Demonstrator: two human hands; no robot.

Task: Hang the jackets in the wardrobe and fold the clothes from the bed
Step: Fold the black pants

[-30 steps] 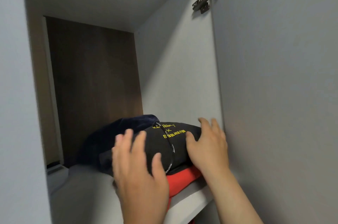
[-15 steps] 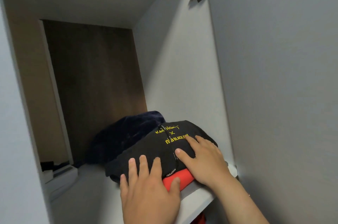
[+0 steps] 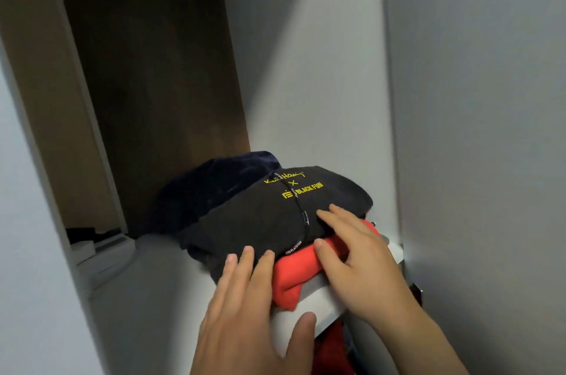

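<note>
A folded black garment (image 3: 263,221) with yellow lettering lies on top of a folded red garment (image 3: 294,270) on the white wardrobe shelf (image 3: 147,292). Behind them sits a dark navy bundle (image 3: 214,181). My left hand (image 3: 251,313) has straight fingers whose tips touch the front edge of the black garment, thumb spread over the shelf's front edge. My right hand (image 3: 358,258) lies flat over the right side of the stack, fingers on the black cloth and thumb on the red one.
The wardrobe's grey side wall (image 3: 321,83) rises right of the stack, and its open door (image 3: 474,129) fills the right. A brown back panel (image 3: 153,99) closes the rear. More red cloth (image 3: 333,350) shows below the shelf. Pale flat items (image 3: 101,249) lie at the left.
Both hands slid back toward the shelf's front edge, from on top of the black garment to its near side. The camera moved closer and tilted down.
</note>
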